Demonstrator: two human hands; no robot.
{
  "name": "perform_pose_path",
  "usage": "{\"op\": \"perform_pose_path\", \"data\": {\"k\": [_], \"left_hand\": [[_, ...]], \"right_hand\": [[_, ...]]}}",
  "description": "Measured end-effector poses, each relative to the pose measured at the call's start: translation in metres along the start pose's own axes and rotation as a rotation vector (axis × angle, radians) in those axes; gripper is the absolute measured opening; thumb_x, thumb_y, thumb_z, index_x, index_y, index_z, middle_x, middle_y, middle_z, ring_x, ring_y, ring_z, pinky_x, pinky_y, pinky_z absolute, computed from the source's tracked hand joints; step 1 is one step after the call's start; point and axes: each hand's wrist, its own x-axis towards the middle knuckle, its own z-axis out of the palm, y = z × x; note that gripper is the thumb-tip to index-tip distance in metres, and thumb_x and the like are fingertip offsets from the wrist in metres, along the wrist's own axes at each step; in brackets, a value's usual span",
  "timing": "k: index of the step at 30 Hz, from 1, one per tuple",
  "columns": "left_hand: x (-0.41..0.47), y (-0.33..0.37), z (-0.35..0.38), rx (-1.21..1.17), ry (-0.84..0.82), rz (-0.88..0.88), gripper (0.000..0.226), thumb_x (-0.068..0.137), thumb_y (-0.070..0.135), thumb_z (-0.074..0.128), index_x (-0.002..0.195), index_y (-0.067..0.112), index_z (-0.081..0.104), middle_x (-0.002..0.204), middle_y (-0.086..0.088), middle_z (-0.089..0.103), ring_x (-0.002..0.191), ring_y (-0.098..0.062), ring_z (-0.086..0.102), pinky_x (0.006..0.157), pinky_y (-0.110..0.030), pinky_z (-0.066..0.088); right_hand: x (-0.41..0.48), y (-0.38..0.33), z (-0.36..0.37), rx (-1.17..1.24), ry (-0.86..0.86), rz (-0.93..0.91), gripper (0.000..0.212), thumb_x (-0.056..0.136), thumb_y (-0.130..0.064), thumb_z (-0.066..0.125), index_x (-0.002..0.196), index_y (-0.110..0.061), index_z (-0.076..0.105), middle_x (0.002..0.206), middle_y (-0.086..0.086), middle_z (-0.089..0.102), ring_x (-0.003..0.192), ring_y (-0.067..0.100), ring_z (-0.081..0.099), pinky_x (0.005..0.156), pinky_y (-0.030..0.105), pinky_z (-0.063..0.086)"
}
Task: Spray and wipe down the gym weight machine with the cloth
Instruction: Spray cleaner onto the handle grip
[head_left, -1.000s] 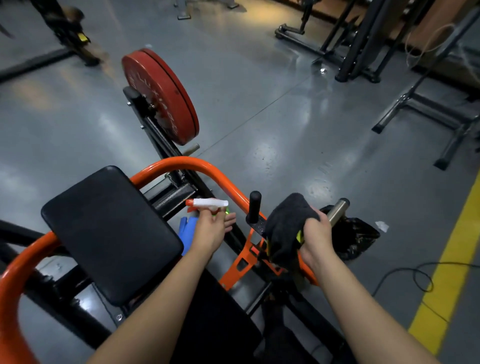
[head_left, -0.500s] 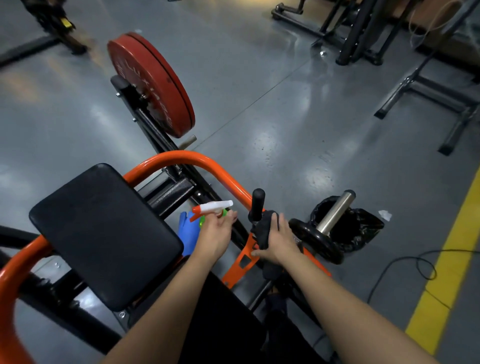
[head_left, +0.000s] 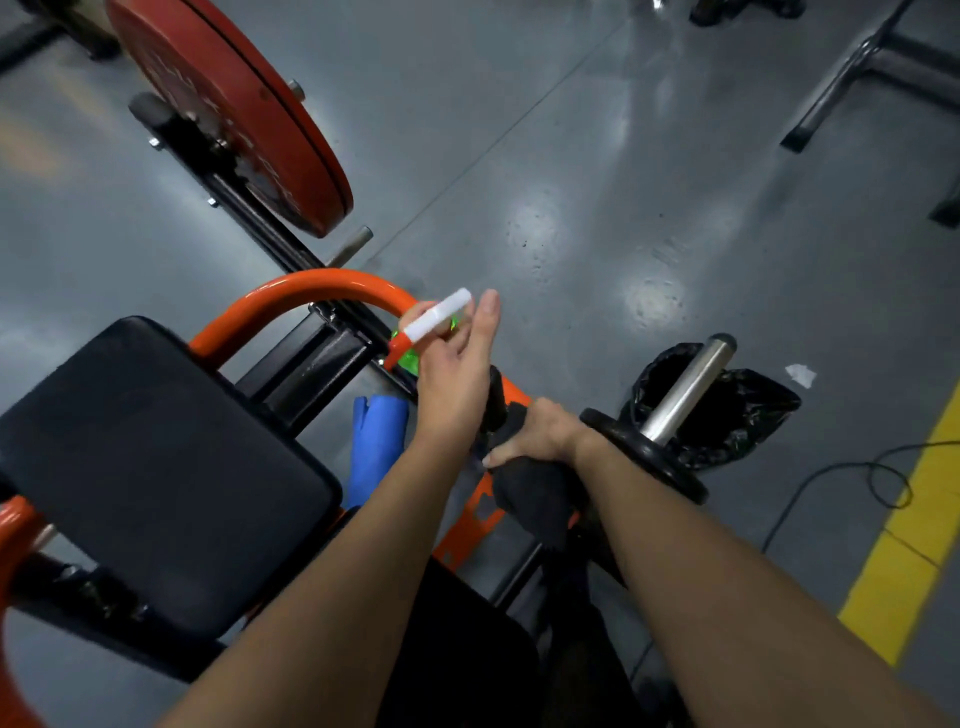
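Two-handed, right of the black pad (head_left: 156, 467): gripping the light spray bottle (head_left: 434, 319) by its neck in the left hand (head_left: 457, 374) (one finger straight), bunching the soft, limp cloth (head_left: 530, 488) on the machine's handle (head_left: 496, 395) in the right hand (head_left: 540, 436).

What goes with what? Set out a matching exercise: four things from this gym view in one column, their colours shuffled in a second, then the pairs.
Things:
1. large weight plate
2. cloth
3. floor stripe
4. plate peg

Colours:
A. yellow
B. silver
C. red
D. black

Pairs: 1-C, 2-D, 3-A, 4-B
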Motion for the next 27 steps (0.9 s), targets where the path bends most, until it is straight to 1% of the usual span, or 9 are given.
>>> {"op": "perform_pose_path", "data": {"k": [2,4,7,10,12,14,17,22,27], "left_hand": [[0.001,0.011,0.013,0.127,0.034,0.054,0.046,0.096,0.048,0.066,0.126,0.019,0.048,0.098,0.02,0.06,0.081,0.027,0.056,0.074,-0.001,0.041],[0.004,0.016,0.023,0.28,0.076,0.105,0.043,0.092,0.059,0.066,0.114,0.023,0.058,0.095,0.012,0.07,0.091,0.008,0.066,0.088,-0.022,0.05],[0.014,0.011,0.028,0.521,0.083,0.091,0.041,0.092,0.055,0.066,0.086,0.015,0.068,0.09,-0.006,0.076,0.094,-0.025,0.071,0.085,-0.036,0.054],[0.02,0.011,0.029,0.764,0.093,0.077,0.048,0.092,0.052,0.066,0.104,0.005,0.07,0.102,-0.015,0.074,0.104,-0.034,0.067,0.086,-0.036,0.049],[0.021,0.012,0.028,0.854,0.11,0.054,0.05,0.092,0.053,0.065,0.112,0.008,0.065,0.11,-0.016,0.072,0.111,-0.036,0.065,0.093,-0.04,0.051],[0.024,0.011,0.029,0.863,0.106,0.03,0.05,0.091,0.052,0.066,0.115,0.008,0.061,0.113,-0.017,0.071,0.112,-0.037,0.064,0.095,-0.043,0.051],[0.027,0.008,0.029,0.872,0.095,0.077,0.038,0.089,0.044,0.071,0.104,0.01,0.064,0.106,-0.015,0.071,0.106,-0.037,0.065,0.092,-0.045,0.053],[0.026,0.014,0.028,0.84,0.029,0.043,0.02,0.087,0.032,0.069,0.09,0.017,0.056,0.093,-0.008,0.069,0.097,-0.035,0.066,0.079,-0.038,0.054],[0.026,0.014,0.027,0.753,-0.03,-0.022,0.026,0.083,0.035,0.071,0.095,0.017,0.057,0.096,-0.009,0.075,0.097,-0.032,0.069,0.086,-0.042,0.056]], "right_hand": [[0.009,0.003,-0.012,0.126,-0.179,0.01,0.081,0.043,-0.062,0.096,0.107,-0.017,0.074,0.101,-0.005,0.072,0.096,0.016,0.069,0.086,0.032,0.057],[0.022,0.004,-0.009,0.167,-0.196,-0.027,0.086,0.033,-0.064,0.095,0.107,-0.024,0.075,0.102,-0.007,0.075,0.097,0.015,0.071,0.091,0.035,0.058],[0.019,-0.002,0.014,0.086,0.071,-0.064,0.082,0.039,-0.061,0.085,0.11,-0.024,0.066,0.101,-0.002,0.071,0.098,0.025,0.069,0.084,0.039,0.058],[-0.013,-0.008,0.066,-0.163,0.586,-0.032,0.045,0.082,-0.03,0.074,0.119,-0.008,0.062,0.107,0.014,0.066,0.096,0.035,0.065,0.08,0.045,0.055],[-0.024,-0.008,0.083,-0.208,0.737,-0.058,0.031,0.103,-0.003,0.042,0.124,0.0,0.064,0.11,0.021,0.067,0.096,0.037,0.066,0.082,0.047,0.056],[-0.023,-0.01,0.083,-0.197,0.763,-0.012,0.031,0.1,0.004,0.041,0.118,0.001,0.066,0.099,0.021,0.067,0.087,0.035,0.066,0.076,0.044,0.056],[-0.015,-0.011,0.068,-0.238,0.673,-0.008,0.032,0.072,-0.009,0.079,0.098,-0.007,0.06,0.08,0.012,0.059,0.068,0.03,0.061,0.059,0.037,0.047],[0.013,0.008,0.015,-0.043,0.056,-0.133,0.071,0.042,-0.074,0.078,0.094,-0.027,0.066,0.082,-0.008,0.068,0.083,0.02,0.067,0.069,0.036,0.056],[-0.007,0.02,0.011,0.112,0.108,-0.16,0.066,0.047,-0.076,0.084,0.086,-0.028,0.063,0.081,-0.009,0.066,0.076,0.012,0.061,0.058,0.031,0.044]]}}
